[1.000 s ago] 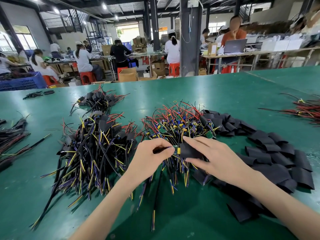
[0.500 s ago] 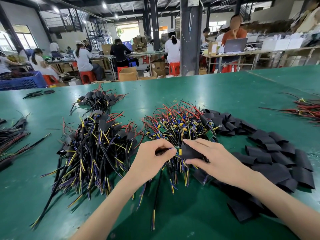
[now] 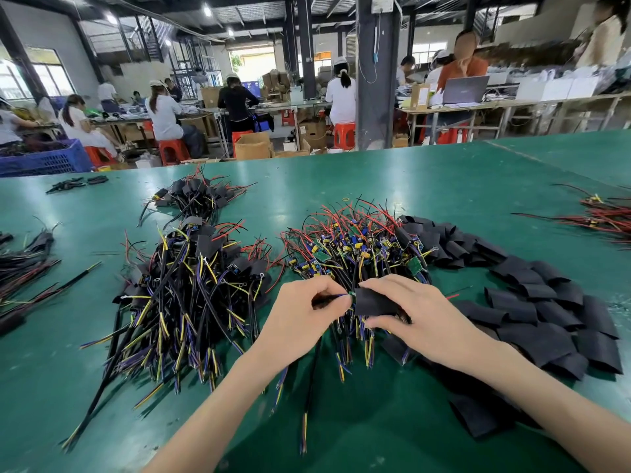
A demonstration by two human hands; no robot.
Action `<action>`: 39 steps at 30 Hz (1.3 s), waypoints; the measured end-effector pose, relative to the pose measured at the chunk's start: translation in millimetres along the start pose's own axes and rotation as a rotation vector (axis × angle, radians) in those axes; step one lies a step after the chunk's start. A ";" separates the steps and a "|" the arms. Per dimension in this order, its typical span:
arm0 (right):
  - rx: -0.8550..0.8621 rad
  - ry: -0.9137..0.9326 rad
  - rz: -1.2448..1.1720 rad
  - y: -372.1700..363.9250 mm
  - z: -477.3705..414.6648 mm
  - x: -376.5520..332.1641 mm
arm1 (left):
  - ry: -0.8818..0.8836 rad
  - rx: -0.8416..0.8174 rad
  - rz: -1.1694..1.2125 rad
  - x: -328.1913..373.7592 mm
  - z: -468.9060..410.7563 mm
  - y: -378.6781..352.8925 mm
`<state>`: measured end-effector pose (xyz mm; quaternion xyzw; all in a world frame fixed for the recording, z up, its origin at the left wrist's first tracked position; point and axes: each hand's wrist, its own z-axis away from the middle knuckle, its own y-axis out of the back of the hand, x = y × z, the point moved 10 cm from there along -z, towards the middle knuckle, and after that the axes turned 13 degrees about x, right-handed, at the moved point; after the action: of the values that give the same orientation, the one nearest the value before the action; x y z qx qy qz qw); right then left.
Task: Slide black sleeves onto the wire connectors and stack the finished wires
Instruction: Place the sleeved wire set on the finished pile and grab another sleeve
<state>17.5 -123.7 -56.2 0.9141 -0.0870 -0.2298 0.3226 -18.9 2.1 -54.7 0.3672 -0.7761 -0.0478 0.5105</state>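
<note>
landmark: the held sleeve (image 3: 374, 300), a flat black tube lying sideways over the near middle of the green table (image 3: 426, 186); every place below is told from it.
left hand: the left hand (image 3: 304, 315) sits just left of the held sleeve, thumb and forefinger pinched narrow on a thin wire (image 3: 327, 297) that runs to the sleeve's left mouth.
right hand: the right hand (image 3: 420, 319) covers the sleeve's right end and grips it, forefinger along the top edge and thumb under the bottom edge.
connector: a sliver of green board (image 3: 351, 295) shows at the sleeve's left mouth, between the two hands; how far in it sits cannot be told.
bare wires: a heap of bare wires (image 3: 355, 247) in red, black and yellow, with small green boards, lies just behind the held sleeve; its tails run under both hands.
finished wires: the stack of finished wires (image 3: 191, 285) lies to the left, beyond the left hand, black sleeves on, long black, yellow and purple tails fanning nearward.
small heap: a smaller sleeved heap (image 3: 194, 196) lies farther behind and left.
loose sleeves: a broad band of loose sleeves (image 3: 532, 302) curves from behind the held sleeve round to its right, some under the right forearm.
side bundles: a red bundle (image 3: 604, 216) lies far right; a dark bundle (image 3: 24, 264) lies far left.
background: well behind, past the table's far edge, people sit at benches on red stools, with a dark pillar (image 3: 375, 73) straight behind and a blue crate (image 3: 44, 158) far left.
</note>
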 end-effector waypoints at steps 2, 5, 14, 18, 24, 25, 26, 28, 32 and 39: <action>-0.008 -0.002 0.004 -0.9 -0.2 0.2 | -0.020 0.011 -0.006 1.3 0.6 0.6; -0.026 -0.009 -0.006 -1.9 -0.5 0.8 | -0.080 0.019 -0.027 6.6 1.5 0.1; -0.061 -0.119 -0.144 -3.9 -1.8 10.8 | -0.370 0.089 -0.207 32.2 7.5 2.7; -0.069 -0.142 -0.173 -3.4 -2.8 11.7 | -0.449 0.148 -0.251 40.7 10.2 5.9; -0.077 -0.119 -0.174 -2.6 -4.9 10.2 | -0.417 0.174 -0.188 39.2 9.4 9.4; -0.073 -0.114 -0.175 -2.2 -5.3 9.8 | -0.398 0.173 -0.175 37.9 9.1 9.6; -0.070 -0.111 -0.175 -2.0 -5.9 9.8 | -0.386 0.171 -0.165 36.7 8.7 9.5; -0.065 -0.104 -0.172 -1.8 -6.4 10.1 | -0.370 0.171 -0.144 34.8 8.5 9.7; -0.061 -0.095 -0.177 -1.4 -7.1 11.3 | -0.327 0.170 -0.099 30.0 7.1 10.5; -0.022 -0.077 -0.160 0.1 -4.0 10.8 | -0.224 0.138 -0.013 21.3 4.0 7.8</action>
<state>28.9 -124.9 -57.3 0.9049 -0.0232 -0.2908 0.3098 -30.7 -6.6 -36.9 0.3988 -0.8272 -0.0385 0.3940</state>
